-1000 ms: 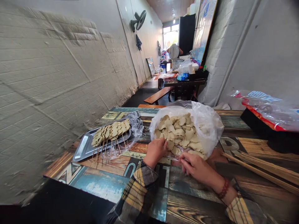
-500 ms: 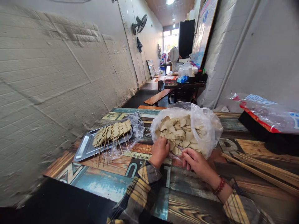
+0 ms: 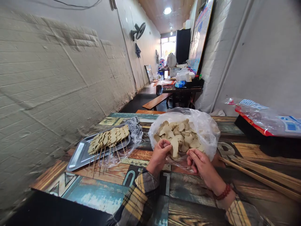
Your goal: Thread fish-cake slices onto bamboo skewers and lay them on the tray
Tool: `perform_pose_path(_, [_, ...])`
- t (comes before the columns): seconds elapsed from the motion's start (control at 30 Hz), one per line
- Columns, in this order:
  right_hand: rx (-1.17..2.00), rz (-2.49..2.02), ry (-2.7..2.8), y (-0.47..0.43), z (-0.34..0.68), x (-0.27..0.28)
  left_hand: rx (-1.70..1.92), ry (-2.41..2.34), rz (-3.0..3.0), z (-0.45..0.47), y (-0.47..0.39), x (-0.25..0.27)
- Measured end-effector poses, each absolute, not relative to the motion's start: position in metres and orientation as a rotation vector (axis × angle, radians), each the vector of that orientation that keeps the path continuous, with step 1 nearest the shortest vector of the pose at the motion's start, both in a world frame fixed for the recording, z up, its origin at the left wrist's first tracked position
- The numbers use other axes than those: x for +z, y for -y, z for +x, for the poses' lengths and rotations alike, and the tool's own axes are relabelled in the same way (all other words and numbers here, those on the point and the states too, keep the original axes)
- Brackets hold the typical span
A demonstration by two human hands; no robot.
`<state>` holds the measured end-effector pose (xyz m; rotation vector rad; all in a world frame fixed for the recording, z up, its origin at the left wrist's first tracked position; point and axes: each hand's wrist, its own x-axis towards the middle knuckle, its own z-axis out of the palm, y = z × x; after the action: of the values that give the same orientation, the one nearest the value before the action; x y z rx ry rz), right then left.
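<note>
My left hand (image 3: 161, 155) pinches a flat, pale beige food slice (image 3: 174, 147) between thumb and fingers, lifted at the near edge of the pile. Behind it, a clear plastic bag (image 3: 210, 130) lies open, full of similar beige slices (image 3: 182, 128). My right hand (image 3: 198, 160) is closed in a pinch just right of the slice, in front of the bag; what it grips is too small to make out. Left of the hands, a metal tray (image 3: 76, 157) carries beige slices threaded on several skewers (image 3: 109, 138), sticks pointing toward me.
A bundle of long thin wooden sticks (image 3: 265, 174) lies on the patterned table (image 3: 101, 188) at right. Behind it, a plastic package (image 3: 265, 117) rests on a black box (image 3: 249, 125). Crumpled clear plastic (image 3: 134, 128) touches the tray. Farther back stand a bench (image 3: 156, 101) and another table.
My left hand has drawn a slice up from the pile and now holds it before the bag. My right hand stays pinched nearby. The whole view has shifted slightly.
</note>
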<state>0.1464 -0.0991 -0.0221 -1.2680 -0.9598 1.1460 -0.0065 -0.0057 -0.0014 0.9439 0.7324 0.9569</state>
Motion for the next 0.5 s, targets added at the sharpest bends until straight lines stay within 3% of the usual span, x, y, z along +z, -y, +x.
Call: perform_pose_path(0.5, [1.038,-1.353,1.047,0.093,0.144,-0.024,0.978,-0.708,1.028,0.009,0.022,-0.006])
